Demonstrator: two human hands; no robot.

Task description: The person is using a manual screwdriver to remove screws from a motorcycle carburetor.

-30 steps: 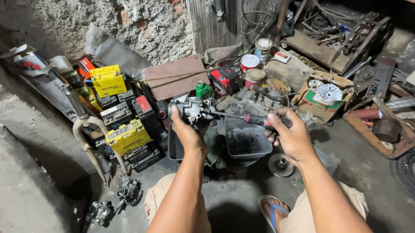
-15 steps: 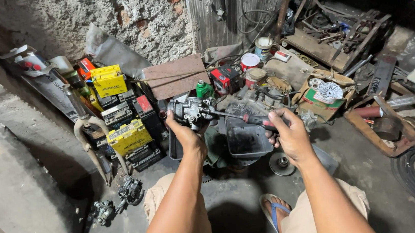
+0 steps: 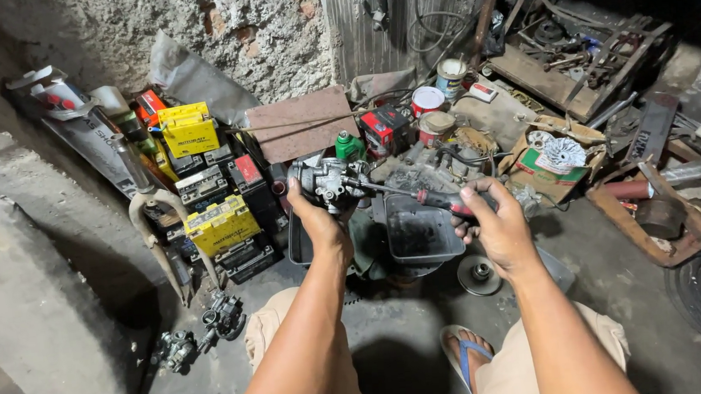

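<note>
Now my left fingers (image 3: 312, 217) clutch the carburetor (image 3: 326, 182), my right fingers (image 3: 474, 205) wrap the screwdriver (image 3: 417, 196) handle; its shaft runs leftward from them, tip meeting the carburetor above the black tray (image 3: 424, 237).

Dim, sharp wide-angle view; daylight from left, right corner in shadow.

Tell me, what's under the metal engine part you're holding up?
Under the metal engine part in the left hand sits a dark tray on the floor. Its inside looks empty and grimy. The hands and the screwdriver cover part of it.
</note>
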